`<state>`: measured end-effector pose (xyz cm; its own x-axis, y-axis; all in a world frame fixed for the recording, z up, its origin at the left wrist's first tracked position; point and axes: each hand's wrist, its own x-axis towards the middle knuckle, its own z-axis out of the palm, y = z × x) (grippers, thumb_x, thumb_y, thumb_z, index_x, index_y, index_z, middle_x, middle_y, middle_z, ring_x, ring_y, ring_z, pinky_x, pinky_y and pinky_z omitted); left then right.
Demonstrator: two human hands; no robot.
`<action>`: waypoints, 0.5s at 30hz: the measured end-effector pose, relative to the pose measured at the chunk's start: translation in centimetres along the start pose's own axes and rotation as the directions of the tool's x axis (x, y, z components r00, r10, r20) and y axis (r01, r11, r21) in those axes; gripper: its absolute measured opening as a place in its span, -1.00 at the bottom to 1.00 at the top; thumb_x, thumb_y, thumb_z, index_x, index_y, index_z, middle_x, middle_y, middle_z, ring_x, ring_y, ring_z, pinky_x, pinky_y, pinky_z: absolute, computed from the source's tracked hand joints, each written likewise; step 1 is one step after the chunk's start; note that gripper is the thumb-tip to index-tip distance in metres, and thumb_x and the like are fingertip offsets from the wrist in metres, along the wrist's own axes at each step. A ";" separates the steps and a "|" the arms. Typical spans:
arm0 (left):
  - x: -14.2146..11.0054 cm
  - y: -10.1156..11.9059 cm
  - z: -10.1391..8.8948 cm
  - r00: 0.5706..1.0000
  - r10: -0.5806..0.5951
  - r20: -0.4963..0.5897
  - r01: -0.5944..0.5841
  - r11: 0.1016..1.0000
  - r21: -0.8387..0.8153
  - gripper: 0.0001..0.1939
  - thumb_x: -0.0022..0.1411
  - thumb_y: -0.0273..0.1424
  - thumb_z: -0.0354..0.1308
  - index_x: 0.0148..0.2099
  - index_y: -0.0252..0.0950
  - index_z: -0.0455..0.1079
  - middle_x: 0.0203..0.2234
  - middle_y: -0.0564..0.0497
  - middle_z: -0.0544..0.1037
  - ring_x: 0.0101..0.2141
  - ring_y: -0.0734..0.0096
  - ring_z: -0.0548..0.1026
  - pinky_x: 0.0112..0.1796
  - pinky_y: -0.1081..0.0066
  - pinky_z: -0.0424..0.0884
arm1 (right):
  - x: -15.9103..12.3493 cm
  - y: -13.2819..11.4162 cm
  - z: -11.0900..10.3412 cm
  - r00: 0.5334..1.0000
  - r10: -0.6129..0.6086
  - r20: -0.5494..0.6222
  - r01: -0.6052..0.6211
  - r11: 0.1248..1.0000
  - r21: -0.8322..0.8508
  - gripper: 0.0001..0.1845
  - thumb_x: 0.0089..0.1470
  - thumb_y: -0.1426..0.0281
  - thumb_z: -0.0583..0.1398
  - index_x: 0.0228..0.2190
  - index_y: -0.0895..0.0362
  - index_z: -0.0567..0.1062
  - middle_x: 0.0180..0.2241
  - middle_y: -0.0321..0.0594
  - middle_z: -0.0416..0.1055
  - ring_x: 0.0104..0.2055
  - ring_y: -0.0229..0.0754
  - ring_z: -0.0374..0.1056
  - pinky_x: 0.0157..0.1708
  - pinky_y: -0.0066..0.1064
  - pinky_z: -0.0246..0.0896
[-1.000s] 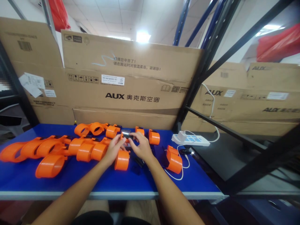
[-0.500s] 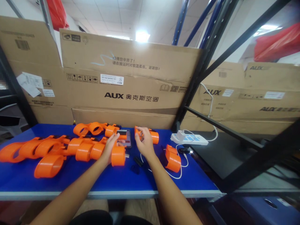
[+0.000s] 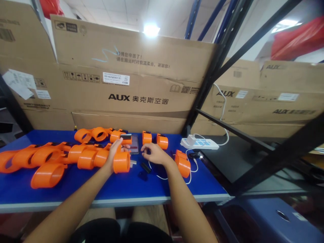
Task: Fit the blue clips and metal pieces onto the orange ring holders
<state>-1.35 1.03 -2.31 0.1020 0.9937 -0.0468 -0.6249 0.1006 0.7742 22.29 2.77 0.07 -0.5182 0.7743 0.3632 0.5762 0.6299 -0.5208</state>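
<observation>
My left hand (image 3: 115,153) is closed around an orange cuff with a black strip (image 3: 126,137) along its top, held over the left part of the table. Just below those fingers is another orange ring (image 3: 121,162), with a pale flat end sticking out to its right; whether it belongs to the held piece I cannot tell. My right hand (image 3: 155,154) hovers with bent, slightly parted fingers and nothing visible in them. Beneath it lie small black parts (image 3: 144,168). Two orange cuffs, one (image 3: 146,137) and another (image 3: 162,141), stand just behind it. A phone (image 3: 134,144) lies between the hands.
Several orange rings (image 3: 48,175) spread across the left of the blue table (image 3: 111,192). To the right are an orange cuff (image 3: 182,164), a white cable (image 3: 188,179) and a power strip (image 3: 202,144). A cardboard wall (image 3: 141,77) and a black rack post (image 3: 206,87) stand behind.
My right hand has let go of an orange cuff, now standing at the back, and has drawn back toward me. My left hand keeps its hold. The view has shifted slightly.
</observation>
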 end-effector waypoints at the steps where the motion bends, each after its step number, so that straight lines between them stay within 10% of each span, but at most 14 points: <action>1: 0.0 0.0 0.0 1.000 0.015 0.004 -0.015 1.000 0.013 -0.65 0.17 -0.13 0.31 -0.25 -0.34 0.40 -0.56 -0.01 0.55 -0.62 0.29 0.55 -0.58 0.36 0.49 | -0.1 -0.4 0.0 0.998 -0.022 0.054 0.022 1.000 -0.001 -0.84 -0.02 0.46 0.30 -0.31 0.10 0.56 -0.42 -0.32 0.48 -0.39 -0.23 0.37 -0.31 -0.41 0.24; 15: -0.4 0.6 -0.1 0.996 -0.061 0.071 0.060 0.998 0.017 -0.55 0.20 -0.02 0.25 -0.33 -0.37 0.44 -0.61 -0.04 0.51 -0.59 0.27 0.55 -0.58 0.38 0.44 | -1.0 -2.1 0.8 0.934 0.058 0.354 -0.022 0.994 -0.107 -0.45 -0.28 0.01 0.51 -0.27 -0.01 0.56 -0.29 -0.26 0.38 -0.21 -0.07 0.27 -0.21 -0.34 0.20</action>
<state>-1.85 0.67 -1.92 0.1941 0.9797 -0.0491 -0.6043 0.1589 0.7808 21.07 0.58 0.17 -0.6736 0.7383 0.0354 0.6515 0.6157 -0.4433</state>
